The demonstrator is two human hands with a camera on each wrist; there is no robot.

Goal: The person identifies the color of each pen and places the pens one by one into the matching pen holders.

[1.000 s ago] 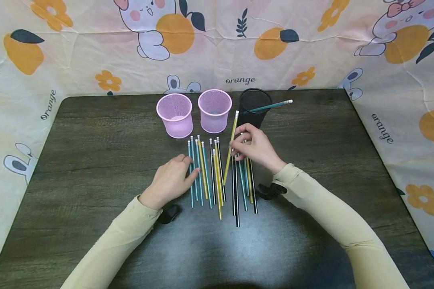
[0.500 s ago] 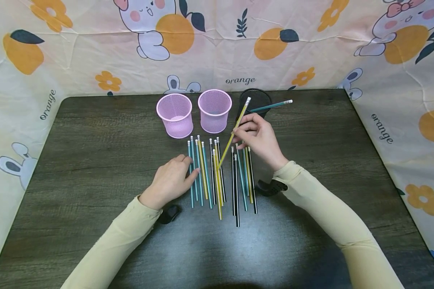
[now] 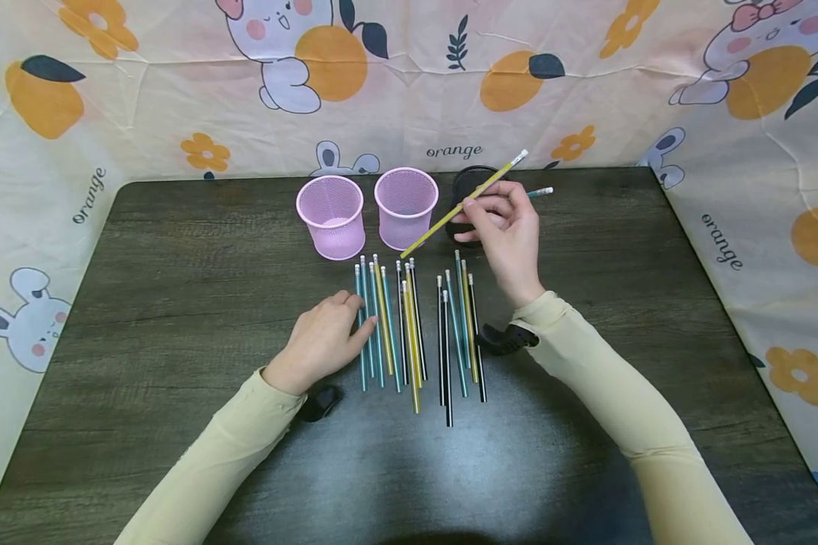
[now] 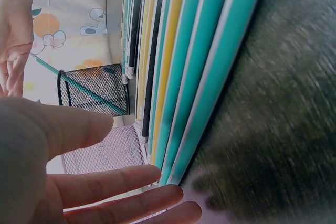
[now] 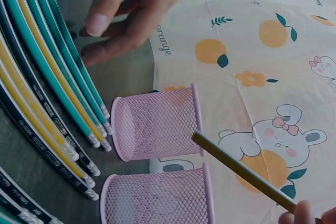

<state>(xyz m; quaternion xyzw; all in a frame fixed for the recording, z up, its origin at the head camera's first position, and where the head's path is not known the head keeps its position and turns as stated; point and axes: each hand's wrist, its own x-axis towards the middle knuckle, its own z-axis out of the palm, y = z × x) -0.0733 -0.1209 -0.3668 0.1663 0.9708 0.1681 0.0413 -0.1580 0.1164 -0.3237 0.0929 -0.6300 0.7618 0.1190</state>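
In the head view my right hand [image 3: 507, 227] pinches a yellow striped pencil [image 3: 443, 222] between thumb and fingers, in front of the black mesh cup [image 3: 466, 180]. The pencil slants, with its white eraser end up and right. My left hand [image 3: 320, 337] lies at the left side of the pencil row, fingers extended and loose near a teal pencil [image 3: 363, 363]. Teal, yellow and black pencils lie side by side in groups, erasers pointing away from me. One teal pencil [image 3: 541, 192] leans in the black cup, partly behind my right hand.
Two pink mesh cups, the left one [image 3: 334, 241] and the middle one [image 3: 404, 231], stand beside the black cup at the back of the dark wooden table [image 3: 198, 265]. A printed cloth [image 3: 409, 106] hangs behind them. Each wrist carries a black device.
My right hand has lifted the yellow pencil up and back, from the pencil row to the black cup, tipping it further to the right. The left hand stays in place.
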